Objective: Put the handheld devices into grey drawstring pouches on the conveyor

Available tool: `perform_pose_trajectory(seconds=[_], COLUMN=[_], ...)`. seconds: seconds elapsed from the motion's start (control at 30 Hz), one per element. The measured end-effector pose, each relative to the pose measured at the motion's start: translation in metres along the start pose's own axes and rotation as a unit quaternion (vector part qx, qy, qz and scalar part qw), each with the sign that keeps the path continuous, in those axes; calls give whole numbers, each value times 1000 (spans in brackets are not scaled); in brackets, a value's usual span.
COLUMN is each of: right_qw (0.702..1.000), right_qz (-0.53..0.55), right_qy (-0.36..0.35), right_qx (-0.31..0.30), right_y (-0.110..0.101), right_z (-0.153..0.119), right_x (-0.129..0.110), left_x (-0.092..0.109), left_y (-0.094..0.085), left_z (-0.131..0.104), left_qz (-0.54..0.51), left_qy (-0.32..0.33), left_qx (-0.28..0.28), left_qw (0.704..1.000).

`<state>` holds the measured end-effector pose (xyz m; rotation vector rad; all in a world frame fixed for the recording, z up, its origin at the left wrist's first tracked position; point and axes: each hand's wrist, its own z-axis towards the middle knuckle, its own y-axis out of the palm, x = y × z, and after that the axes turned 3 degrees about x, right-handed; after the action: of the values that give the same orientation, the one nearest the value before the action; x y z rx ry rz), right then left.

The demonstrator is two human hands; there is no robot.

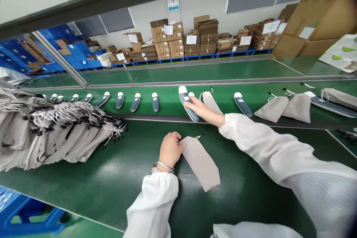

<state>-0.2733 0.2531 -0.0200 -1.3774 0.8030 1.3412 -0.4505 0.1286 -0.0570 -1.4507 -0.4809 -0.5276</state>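
My left hand (170, 149) pinches the top corner of a grey drawstring pouch (201, 163), which lies flat and slanted on the green near surface. Farther off, my right hand (203, 109) is closed around the side of an oblong blue-grey item with a white end (187, 101); its far end tilts up from the belt. The white tip of a similar item (191, 94) shows just behind my right fingers. Right of that hand, another grey pouch (212, 102) lies partly hidden by my forearm. What kind of item the blue-grey pieces are, I cannot tell.
A row of similar blue-grey items (135, 102) runs along the green belt (167, 98). A heap of grey pouches (55, 134) with cords lies at left. Filled-looking pouches (273, 108) lie at right. A metal post (60, 57) stands beyond. Cartons (167, 41) are stacked behind.
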Motion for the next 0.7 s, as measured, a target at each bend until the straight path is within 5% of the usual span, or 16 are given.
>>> perform_pose_trajectory(seconds=[0.23,0.37,0.7], right_qw=[999,998,997], right_qz=[22,58,67], right_qy=[26,-25,-26], right_qx=[15,9,-21], right_y=[-12,-7,-4], right_z=[-46,-54,-63], right_x=[2,3,0], left_x=[4,6,16], left_y=[-5,-9,-5], left_z=[-9,-23,-32], left_qz=[40,-6,96], left_qy=[72,190,254], left_qx=[9,20,120], left_qw=[997,982,955])
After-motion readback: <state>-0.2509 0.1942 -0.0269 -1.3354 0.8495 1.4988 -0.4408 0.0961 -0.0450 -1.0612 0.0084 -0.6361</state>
